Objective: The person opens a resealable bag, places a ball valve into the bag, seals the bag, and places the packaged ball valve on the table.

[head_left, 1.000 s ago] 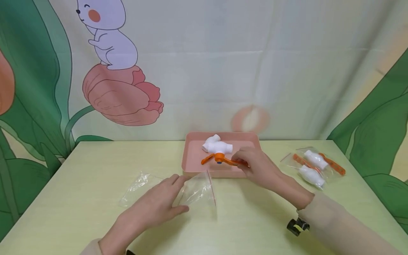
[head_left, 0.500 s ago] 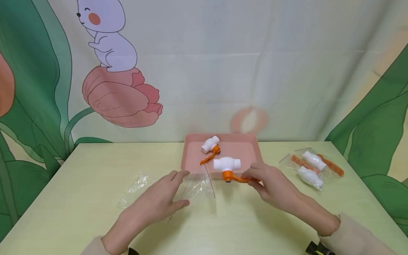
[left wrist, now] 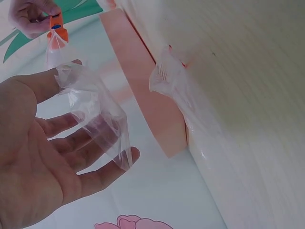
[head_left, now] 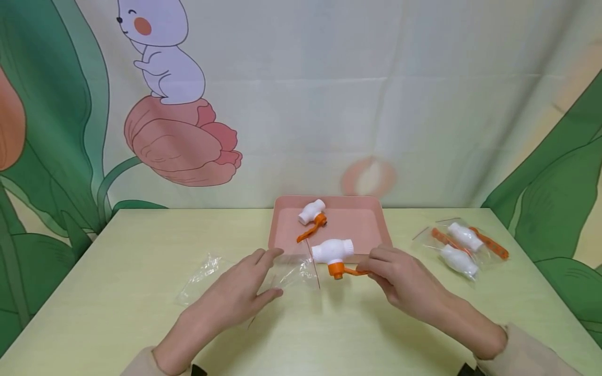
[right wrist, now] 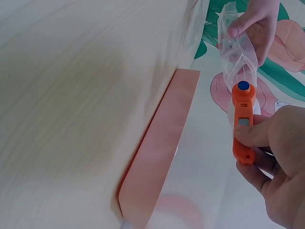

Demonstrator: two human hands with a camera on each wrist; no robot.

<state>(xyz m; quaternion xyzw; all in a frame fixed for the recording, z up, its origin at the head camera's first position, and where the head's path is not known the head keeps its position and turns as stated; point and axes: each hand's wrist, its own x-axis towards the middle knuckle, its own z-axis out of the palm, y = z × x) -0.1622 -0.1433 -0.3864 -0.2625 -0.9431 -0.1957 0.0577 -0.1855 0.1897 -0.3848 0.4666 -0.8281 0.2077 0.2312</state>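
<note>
My right hand [head_left: 406, 279] pinches the orange lever of a ball valve [head_left: 333, 251] between thumb and fingers. The valve has a white body and hangs above the table, before the tray's front edge. Spread fingers of my left hand [left wrist: 62, 143] carry a clear zip bag [left wrist: 97, 107]. Its red-lined mouth faces the white valve body; whether the valve's end touches the bag I cannot tell. From the right wrist view, the orange lever [right wrist: 243, 124] lies under my thumb, with a blue cap at its far end.
Behind the hands stands a pink tray [head_left: 362, 224] holding another white valve [head_left: 312, 212] with an orange lever. Another clear bag [head_left: 204, 277] lies left on the table. At right lie bagged white valve bodies [head_left: 460, 261] with orange levers [head_left: 491, 244]. A printed curtain [head_left: 301, 104] hangs behind.
My right hand has brought the valve from over the tray toward me, then slightly left beside the bag's mouth. The left hand has stayed nearly in place with the bag.
</note>
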